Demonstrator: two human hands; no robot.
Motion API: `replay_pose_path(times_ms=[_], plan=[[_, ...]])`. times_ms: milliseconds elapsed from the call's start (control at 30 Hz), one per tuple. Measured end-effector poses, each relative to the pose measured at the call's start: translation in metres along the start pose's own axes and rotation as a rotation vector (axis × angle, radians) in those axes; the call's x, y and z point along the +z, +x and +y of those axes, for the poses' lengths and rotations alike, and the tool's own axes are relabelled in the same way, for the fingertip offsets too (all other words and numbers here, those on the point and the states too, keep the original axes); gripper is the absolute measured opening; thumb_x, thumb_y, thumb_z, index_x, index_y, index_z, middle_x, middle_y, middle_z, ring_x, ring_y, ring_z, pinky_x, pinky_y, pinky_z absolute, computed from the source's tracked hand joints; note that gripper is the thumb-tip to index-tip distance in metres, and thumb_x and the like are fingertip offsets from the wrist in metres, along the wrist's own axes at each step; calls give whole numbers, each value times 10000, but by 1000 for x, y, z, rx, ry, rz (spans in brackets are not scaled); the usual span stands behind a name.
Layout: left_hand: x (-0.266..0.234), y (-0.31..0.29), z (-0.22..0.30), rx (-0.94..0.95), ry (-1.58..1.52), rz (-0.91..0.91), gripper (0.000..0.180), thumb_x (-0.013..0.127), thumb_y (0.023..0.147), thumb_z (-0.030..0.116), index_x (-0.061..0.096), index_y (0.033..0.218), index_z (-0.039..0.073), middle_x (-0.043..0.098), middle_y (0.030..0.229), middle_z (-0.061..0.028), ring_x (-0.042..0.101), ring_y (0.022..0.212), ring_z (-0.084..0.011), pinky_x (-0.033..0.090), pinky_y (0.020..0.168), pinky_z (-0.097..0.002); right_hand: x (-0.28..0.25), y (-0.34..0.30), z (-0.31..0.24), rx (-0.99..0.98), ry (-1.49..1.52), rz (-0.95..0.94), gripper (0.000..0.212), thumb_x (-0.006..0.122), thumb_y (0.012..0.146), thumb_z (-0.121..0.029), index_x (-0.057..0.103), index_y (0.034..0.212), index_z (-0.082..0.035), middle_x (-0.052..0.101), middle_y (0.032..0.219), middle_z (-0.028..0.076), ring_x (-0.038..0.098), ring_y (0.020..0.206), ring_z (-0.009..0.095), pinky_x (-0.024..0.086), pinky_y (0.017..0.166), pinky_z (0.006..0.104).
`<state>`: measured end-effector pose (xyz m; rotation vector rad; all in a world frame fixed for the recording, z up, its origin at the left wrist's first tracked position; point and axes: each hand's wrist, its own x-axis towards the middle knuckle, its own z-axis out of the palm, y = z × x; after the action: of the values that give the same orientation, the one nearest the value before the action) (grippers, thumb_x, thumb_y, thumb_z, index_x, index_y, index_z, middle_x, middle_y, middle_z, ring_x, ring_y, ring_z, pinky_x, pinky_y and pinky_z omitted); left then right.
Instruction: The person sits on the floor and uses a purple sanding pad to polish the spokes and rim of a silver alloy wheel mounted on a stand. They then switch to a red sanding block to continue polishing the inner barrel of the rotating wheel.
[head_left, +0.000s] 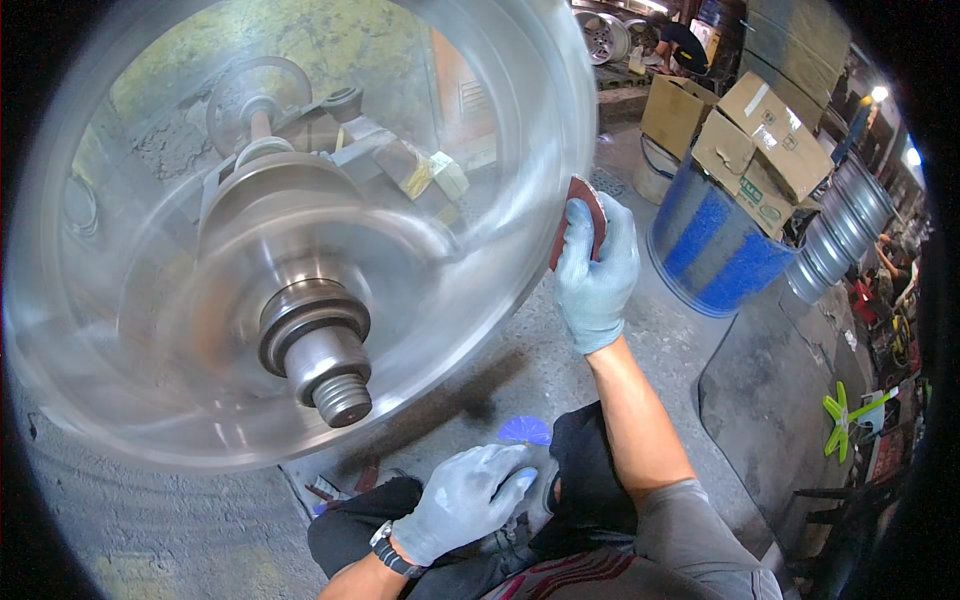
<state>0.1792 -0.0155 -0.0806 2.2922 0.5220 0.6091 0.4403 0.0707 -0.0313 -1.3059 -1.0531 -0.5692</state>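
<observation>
A large metal wheel rim (545,130), blurred by spinning, fills the upper left on a steel shaft (325,365) with a threaded end. My right hand (602,275), in a pale grey-blue glove, grips a folded reddish-brown piece of sandpaper (598,222). The sandpaper sits against the right outer edge of the wheel rim. Low in the middle, my gloved left hand (462,505) rests by my knee with its fingers loosely bent and the thumb apart. I see nothing in it. A dark watch (390,550) is on that wrist.
Right of the wheel rim stands a blue drum (715,245) topped with cardboard boxes (765,135). Stacked metal rims (845,230) lean beside it. A purple-blue disc (525,431) lies by my knee. A green star-shaped base (840,415) is far right. Another person (683,47) crouches at the back.
</observation>
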Motion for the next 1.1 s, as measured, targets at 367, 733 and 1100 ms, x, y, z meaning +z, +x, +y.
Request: replay_pose_path(times_ms=[367, 733, 1100], plan=[[1, -2, -2, 2, -2, 9, 295, 755, 988, 235, 726, 1180, 14, 743, 1031, -214, 722, 935, -422, 583, 817, -483, -1, 3, 7, 41, 54, 48, 204, 688, 1080, -161, 719, 1240, -40, 690, 955, 111, 681, 736, 222, 543, 696, 366], [3, -2, -3, -18, -6, -6, 298, 747, 993, 252, 731, 1176, 18, 750, 1074, -218, 725, 973, -427, 586, 842, -479, 0, 2, 6, -6, 33, 41, 203, 706, 1054, -137, 730, 1233, -46, 720, 1020, 147, 719, 886, 319, 567, 778, 416], [-1, -1, 0, 1, 16, 13, 305, 750, 988, 259, 737, 1176, 20, 755, 1058, -203, 729, 950, -414, 593, 828, -477, 4, -8, -8, -11, 38, 6, 187, 720, 1032, -112, 708, 1193, -17, 710, 1015, 180, 712, 873, 362, 567, 777, 432]])
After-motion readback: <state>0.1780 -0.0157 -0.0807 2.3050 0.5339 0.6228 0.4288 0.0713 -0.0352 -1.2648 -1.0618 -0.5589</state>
